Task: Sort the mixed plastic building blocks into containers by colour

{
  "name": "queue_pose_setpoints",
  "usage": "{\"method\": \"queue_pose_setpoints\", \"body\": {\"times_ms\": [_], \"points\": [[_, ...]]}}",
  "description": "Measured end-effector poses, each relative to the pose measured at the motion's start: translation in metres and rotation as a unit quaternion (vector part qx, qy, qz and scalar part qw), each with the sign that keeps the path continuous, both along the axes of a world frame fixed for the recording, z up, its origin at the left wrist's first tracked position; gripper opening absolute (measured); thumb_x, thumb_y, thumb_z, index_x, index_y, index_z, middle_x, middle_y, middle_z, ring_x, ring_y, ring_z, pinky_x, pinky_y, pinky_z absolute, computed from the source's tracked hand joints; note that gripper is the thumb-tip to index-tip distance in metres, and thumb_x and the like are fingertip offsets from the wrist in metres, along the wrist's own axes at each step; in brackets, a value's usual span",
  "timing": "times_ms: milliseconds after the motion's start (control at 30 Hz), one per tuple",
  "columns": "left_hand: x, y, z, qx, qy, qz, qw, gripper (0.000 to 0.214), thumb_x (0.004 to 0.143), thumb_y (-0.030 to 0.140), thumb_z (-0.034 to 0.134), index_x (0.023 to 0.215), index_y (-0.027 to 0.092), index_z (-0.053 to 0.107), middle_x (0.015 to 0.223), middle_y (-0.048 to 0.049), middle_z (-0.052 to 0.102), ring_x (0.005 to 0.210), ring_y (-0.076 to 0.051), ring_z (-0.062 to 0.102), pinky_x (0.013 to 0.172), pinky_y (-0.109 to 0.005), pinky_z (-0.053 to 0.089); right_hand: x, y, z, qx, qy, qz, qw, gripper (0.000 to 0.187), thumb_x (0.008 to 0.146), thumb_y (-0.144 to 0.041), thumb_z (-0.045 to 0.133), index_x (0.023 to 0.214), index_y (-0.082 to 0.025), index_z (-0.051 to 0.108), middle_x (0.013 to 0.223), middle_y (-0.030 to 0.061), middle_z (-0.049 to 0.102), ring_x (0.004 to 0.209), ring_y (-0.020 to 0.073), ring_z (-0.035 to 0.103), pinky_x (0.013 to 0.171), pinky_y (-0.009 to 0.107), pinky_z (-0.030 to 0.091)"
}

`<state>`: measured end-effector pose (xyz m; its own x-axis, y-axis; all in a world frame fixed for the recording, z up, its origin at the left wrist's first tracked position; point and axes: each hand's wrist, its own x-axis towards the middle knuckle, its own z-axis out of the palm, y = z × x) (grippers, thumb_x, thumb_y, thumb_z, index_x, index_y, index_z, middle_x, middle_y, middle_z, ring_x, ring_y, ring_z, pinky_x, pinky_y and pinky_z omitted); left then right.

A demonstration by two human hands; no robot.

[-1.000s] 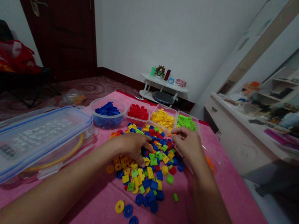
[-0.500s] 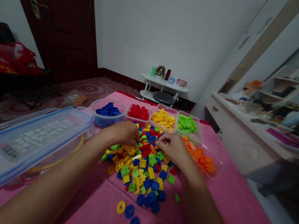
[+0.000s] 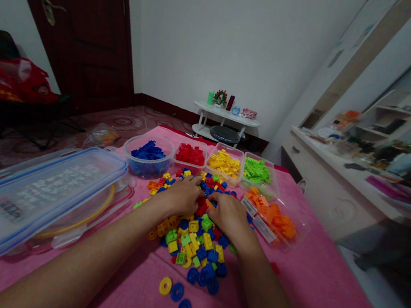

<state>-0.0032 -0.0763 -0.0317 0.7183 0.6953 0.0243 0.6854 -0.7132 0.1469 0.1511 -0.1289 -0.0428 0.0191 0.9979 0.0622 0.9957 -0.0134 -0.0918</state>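
Bricks [image 3: 208, 242]: best lifted singly, without scattering.
Left hand [image 3: 185, 195]: curled, grip hidden.
Right hand [image 3: 229, 215]: bent, pinch cannot be confirmed.

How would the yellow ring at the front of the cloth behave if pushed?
The yellow ring would probably slide rather than roll, since it lies flat on the pink cloth. It's likely light and stiff: small, apparently moulded plastic, with a central hole. Pushed right, it may bump the blue ring close beside it.

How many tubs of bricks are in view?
5. Behind the pile, left to right: tub of blue, tub of red, tub of yellow, tub of green. Right of the pile: tub of orange.
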Motion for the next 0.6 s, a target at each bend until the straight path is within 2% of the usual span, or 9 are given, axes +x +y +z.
{"method": "queue_pose_setpoints", "body": {"times_ms": [167,333,400,500,600], "points": [[-0.004,0.001,0.005,0.006,-0.018,0.007,1.000,0.028,0.065,0.021,0.061,0.091,0.018,0.069,0.116,-0.0121,0.054,0.105,-0.027,0.055,0.089,-0.037,0.046,0.000,0.003,0.001,0.018,0.039,-0.024,0.999,0.021,0.069,-0.023,0.056,0.085,-0.025,0.069,0.082,0.0043,0.070,0.079,0.0210,0.064,0.062,0.027,0.038],[-0.008,0.003,0.012,-0.013,-0.054,-0.026,0.998,0.018,0.064,0.018,0.064,0.080,0.020,0.072,0.122,-0.0089,0.055,0.106,-0.024,0.056,0.091,-0.032,0.045,0.023,0.006,0.021,0.047,0.164,-0.013,0.985,0.017,0.068,-0.022,0.050,0.063,-0.019,0.066,0.060,0.0019,0.062,0.056,0.0133,0.054,0.051,0.023,0.032],[-0.007,0.004,0.012,-0.030,-0.062,-0.028,0.997,0.015,0.069,0.022,0.061,0.080,0.021,0.072,0.115,-0.0077,0.061,0.101,-0.022,0.059,0.089,-0.031,0.045,0.037,0.005,0.031,0.059,0.253,-0.007,0.966,0.015,0.066,-0.023,0.051,0.059,-0.017,0.062,0.054,0.0000,0.056,0.051,0.0108,0.049,0.047,0.021,0.030],[-0.005,0.008,0.009,-0.051,-0.065,-0.018,0.996,0.019,0.077,0.023,0.054,0.080,0.020,0.072,0.097,-0.0073,0.067,0.091,-0.019,0.062,0.083,-0.028,0.047,0.053,0.001,0.043,0.056,0.402,-0.025,0.913,0.013,0.065,-0.027,0.053,0.060,-0.016,0.058,0.048,-0.0032,0.049,0.042,0.0077,0.041,0.042,0.020,0.027],[-0.003,0.011,0.005,-0.045,-0.070,-0.011,0.996,0.022,0.076,0.017,0.053,0.086,0.022,0.072,0.093,-0.0060,0.069,0.091,-0.018,0.062,0.083,-0.027,0.046,0.060,-0.004,0.052,0.064,0.466,-0.060,0.880,0.015,0.064,-0.031,0.054,0.063,-0.016,0.057,0.045,-0.0043,0.047,0.038,0.0071,0.038,0.039,0.019,0.026]]}}
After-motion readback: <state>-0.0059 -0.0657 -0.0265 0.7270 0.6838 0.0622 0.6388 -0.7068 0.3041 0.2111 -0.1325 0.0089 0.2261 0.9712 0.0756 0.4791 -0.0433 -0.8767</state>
